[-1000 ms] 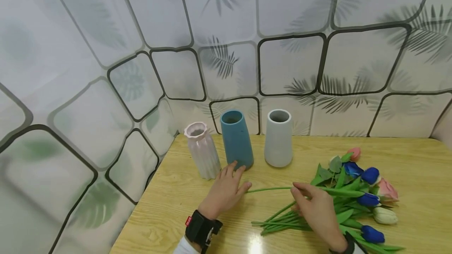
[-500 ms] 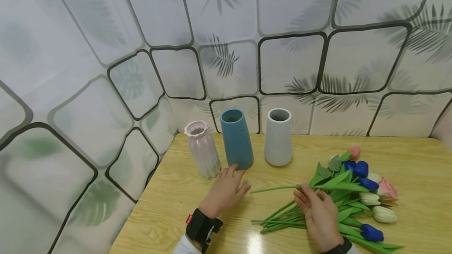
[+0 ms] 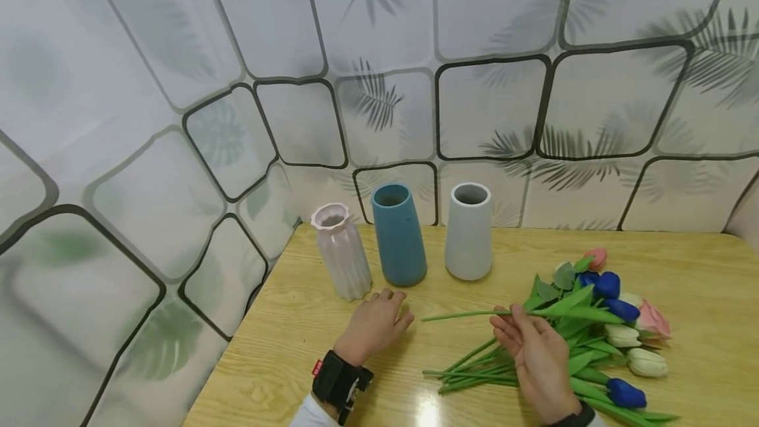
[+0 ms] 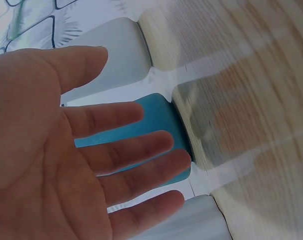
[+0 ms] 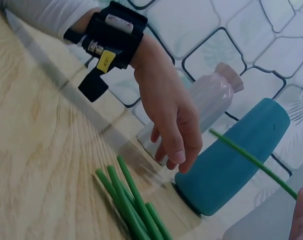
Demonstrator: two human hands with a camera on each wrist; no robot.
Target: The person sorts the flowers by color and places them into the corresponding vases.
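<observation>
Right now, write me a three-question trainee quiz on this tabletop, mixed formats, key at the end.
1. Which stands between the other two vases?
A) the shiny, ribbed, pale pink vase
B) the smooth, tapering blue vase
C) the smooth, tapering white vase

2. True or false: the person's left hand holds nothing.

3. Fill in: the person's right hand pinches a ____.

Key: 1. B; 2. true; 3. thin, green flower stem.

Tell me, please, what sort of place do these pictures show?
Probably an indoor tabletop corner, perhaps for floral work: a wood-grained table holds three upright vases and a pile of flowers, with a leaf-patterned backdrop behind.
</observation>
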